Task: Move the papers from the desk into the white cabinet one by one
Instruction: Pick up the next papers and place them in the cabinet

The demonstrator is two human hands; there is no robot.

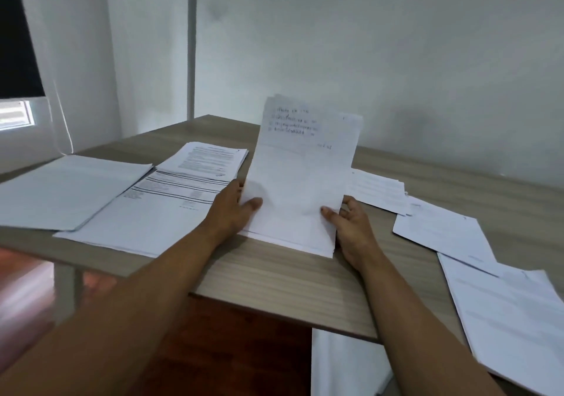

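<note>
In the head view, we hold a sheaf (302, 179) of papers tilted up at the middle of the table (274, 279), its lower edge on the wood. Our left hand (235, 206) pinches the left edge, thumb on the front; our right hand (348, 221) pinches the right lower corner. The sheets look light, thin and floppy, so we judge that gripping both side edges prevents sagging. Other papers (146, 209) lie flat around. The cabinet is not visible.

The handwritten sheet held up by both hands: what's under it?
Under the handwritten sheet a thin stack of papers shows at its lower edge on the desk; their faces are covered.
</note>
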